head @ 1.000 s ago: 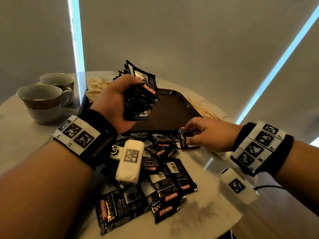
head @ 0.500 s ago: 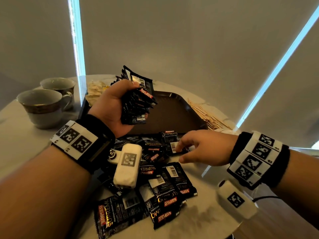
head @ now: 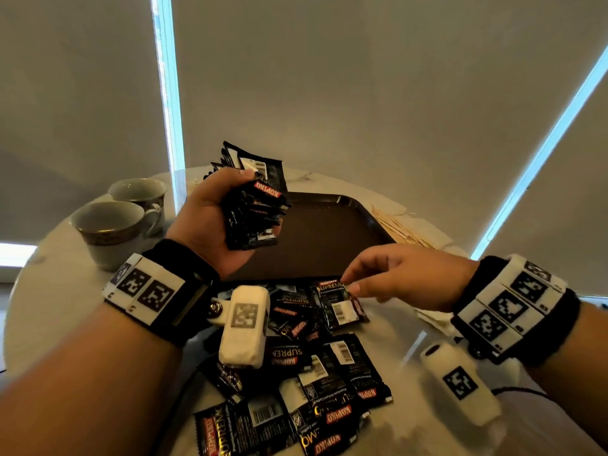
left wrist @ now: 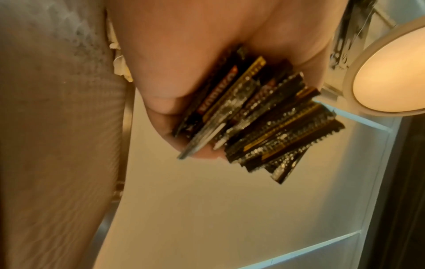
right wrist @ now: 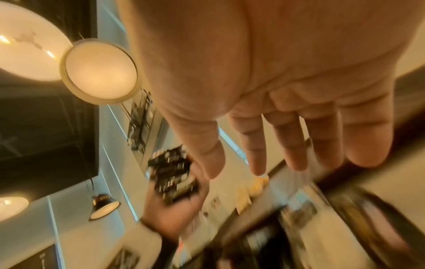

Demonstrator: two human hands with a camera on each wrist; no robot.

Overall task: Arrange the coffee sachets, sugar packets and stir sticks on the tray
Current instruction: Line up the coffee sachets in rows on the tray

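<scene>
Your left hand (head: 210, 222) grips a fat stack (head: 255, 205) of light, slick sachets, so with loose right fingers (head: 357, 286) pinch the next sachet (head: 335, 304) by its crimped edge.

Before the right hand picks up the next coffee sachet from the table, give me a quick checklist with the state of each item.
1. Right hand free to grasp: ok, fingers extended, holding nothing.
2. Target within reach: ok, black Supremo coffee sachet lies flat just under the fingertips.
3. Left hand secure on the bundle of black sachets: ok, fingers wrapped round it.
4. Dark brown rectangular tray has bare floor: ok.
5. Target free of overlap: cannot tell, neighbouring loose sachets crowd its left edge.
</scene>
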